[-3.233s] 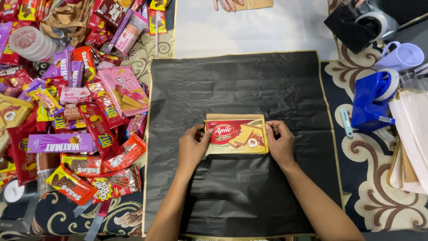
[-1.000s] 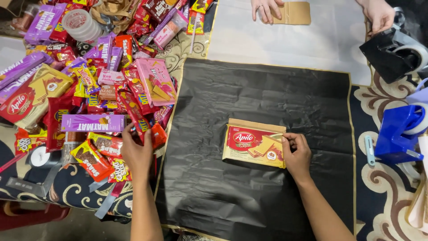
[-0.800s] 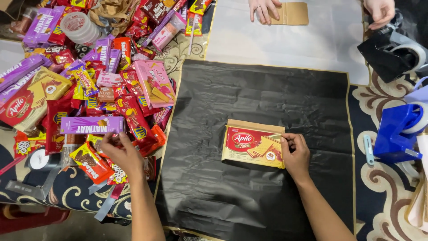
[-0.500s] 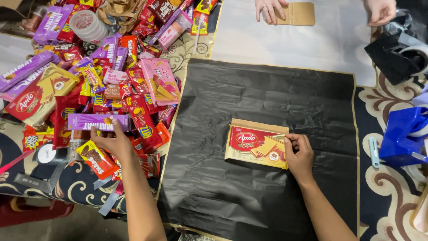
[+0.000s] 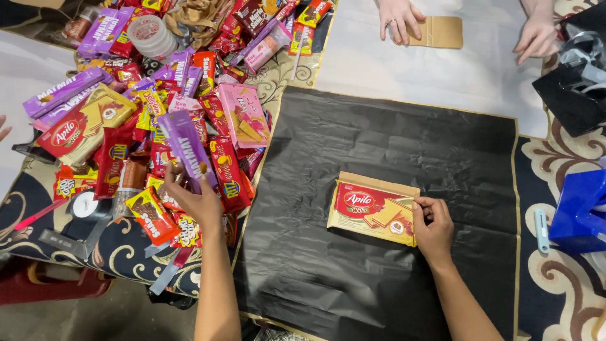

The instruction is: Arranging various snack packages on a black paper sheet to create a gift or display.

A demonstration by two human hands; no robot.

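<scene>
A tan and red wafer box (image 5: pixel 372 208) lies flat on a sheet of black wrapping paper (image 5: pixel 379 132). My right hand (image 5: pixel 432 227) rests at the box's right end, fingers curled on its edge. Over the snack pile to the left, my left hand (image 5: pixel 192 196) grips a long purple snack pack (image 5: pixel 186 148) and lifts one end of it off the pile.
A heap of colourful snack packets (image 5: pixel 145 113) covers the patterned cloth at left, with a stack of clear cups (image 5: pixel 148 35). Another person's hands (image 5: pixel 401 16) hold a brown card (image 5: pixel 439 31) on white paper at the top. A blue tape dispenser (image 5: pixel 577 208) stands at right.
My left hand left the box, reached to the snack pile and took hold of the purple pack, which now tilts up. My right hand stayed at the box's right end.
</scene>
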